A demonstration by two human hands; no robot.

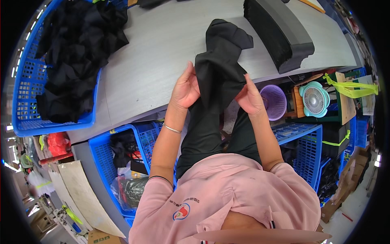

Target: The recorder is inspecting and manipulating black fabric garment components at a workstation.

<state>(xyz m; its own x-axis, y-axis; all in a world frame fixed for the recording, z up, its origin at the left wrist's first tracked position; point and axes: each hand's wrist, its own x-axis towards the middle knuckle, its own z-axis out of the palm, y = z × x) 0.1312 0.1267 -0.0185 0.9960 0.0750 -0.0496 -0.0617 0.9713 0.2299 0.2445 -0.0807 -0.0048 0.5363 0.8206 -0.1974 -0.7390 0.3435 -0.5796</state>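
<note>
A folded, rumpled piece of black cloth (219,67) hangs over the table's near edge, its far end lying on the tabletop. At its left side is my left hand (187,88), thumb raised and the other fingers partly hidden behind the cloth. My right hand (250,98) grips the cloth's right edge, with the thumb on top and the fingers curled under. Just beyond, to the right, a long neat stack of black cloth pieces (284,30) rests on the table.
The grey table (150,53) stretches across the front. A blue basket (28,101) heaped with black cloth (77,53) sits on its left. Below stand blue crates (103,162), a purple bin (274,102) and a turquoise fan (314,99). Yellow-green strips (351,87) hang at right.
</note>
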